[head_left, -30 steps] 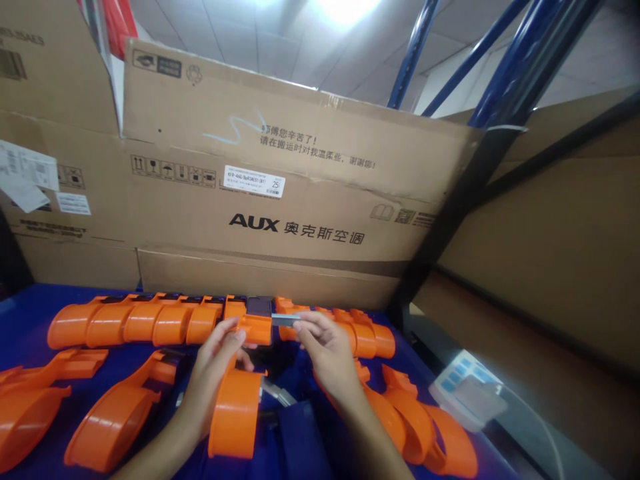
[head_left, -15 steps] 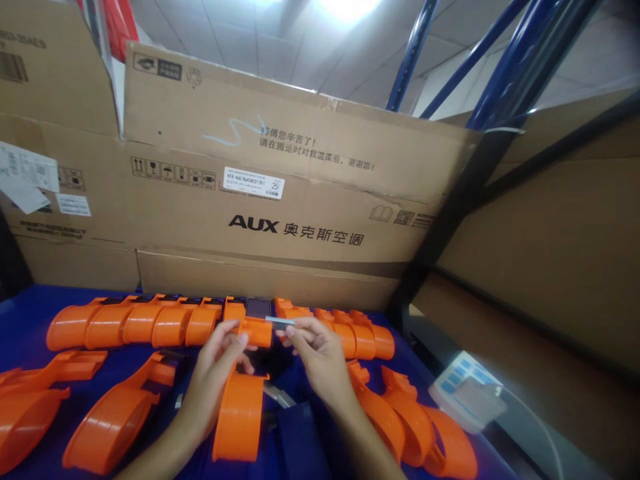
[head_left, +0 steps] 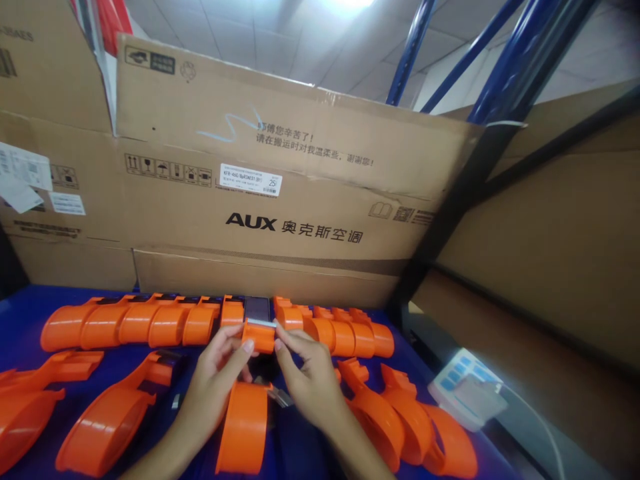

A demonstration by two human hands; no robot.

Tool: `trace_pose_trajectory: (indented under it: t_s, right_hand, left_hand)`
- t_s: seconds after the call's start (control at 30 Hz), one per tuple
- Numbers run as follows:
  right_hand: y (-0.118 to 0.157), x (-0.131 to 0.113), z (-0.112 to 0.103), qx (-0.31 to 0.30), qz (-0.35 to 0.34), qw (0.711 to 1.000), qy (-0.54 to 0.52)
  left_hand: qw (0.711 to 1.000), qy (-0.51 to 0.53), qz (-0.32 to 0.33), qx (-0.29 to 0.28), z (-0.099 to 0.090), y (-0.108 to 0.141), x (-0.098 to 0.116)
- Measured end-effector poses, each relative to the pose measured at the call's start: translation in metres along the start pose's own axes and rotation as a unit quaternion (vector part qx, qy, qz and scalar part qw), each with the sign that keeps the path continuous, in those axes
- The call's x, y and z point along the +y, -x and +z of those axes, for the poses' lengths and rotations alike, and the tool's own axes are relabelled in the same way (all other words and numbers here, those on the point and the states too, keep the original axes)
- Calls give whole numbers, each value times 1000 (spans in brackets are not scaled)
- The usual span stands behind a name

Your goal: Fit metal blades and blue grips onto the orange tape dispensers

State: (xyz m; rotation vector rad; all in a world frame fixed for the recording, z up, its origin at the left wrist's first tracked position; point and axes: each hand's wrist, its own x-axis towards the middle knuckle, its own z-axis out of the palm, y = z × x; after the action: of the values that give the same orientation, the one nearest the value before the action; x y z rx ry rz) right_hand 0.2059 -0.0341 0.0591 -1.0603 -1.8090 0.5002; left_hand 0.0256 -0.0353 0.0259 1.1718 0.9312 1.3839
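Head view: a left hand and a right hand are held over the middle of a blue tabletop.
Left hand: an orange piece is gripped by it, with the thumb pressed on the front of the top block and the other fingers curled behind.
Right hand: its thumb and first finger are bent close together at the right end of the block; whether the metal strip is pinched between them cannot be told.
Metal strip: it is gray and toothed, and it is laid along the top of the block, touching it.
Orange piece: it is held in front of the back row, with its wide curved band hung below the block.
Back row: orange rings are lined up along the back edge, and a dark flat thing is set among them.
Front left corner: two big orange pieces are laid there, tilted.
Front right corner: three orange pieces are crowded together.
Middle: gray metal bits are partly hidden by the held band, and a dark blue box is seen just beside it.
Right edge: a white block with blue squares is placed just past it.
Behind: a big cardboard box is stood along the back edge.
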Motion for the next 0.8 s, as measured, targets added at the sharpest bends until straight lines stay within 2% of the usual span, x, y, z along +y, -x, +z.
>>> trace_pose_trajectory:
  t_s: [0.13,0.27,0.53,0.63,0.8]
  right_hand:
    - [-2,1,-8,-53,-38,994,85]
    - [-6,8,-16,-81,-72,981,158]
    - [-6,23,-16,-157,-31,927,340]
    - [-5,23,-18,-179,-23,916,357]
    - [-8,24,-25,-205,-7,924,324]
  left_hand:
    - [1000,-6,-4,4,-1,-3,-3]
    - [999,19,-7,36,-3,-4,3]
    - [987,116,-70,87,-9,-5,19]
    - [985,122,-70,99,-7,-6,20]
    - [984,121,-75,107,-4,-6,22]
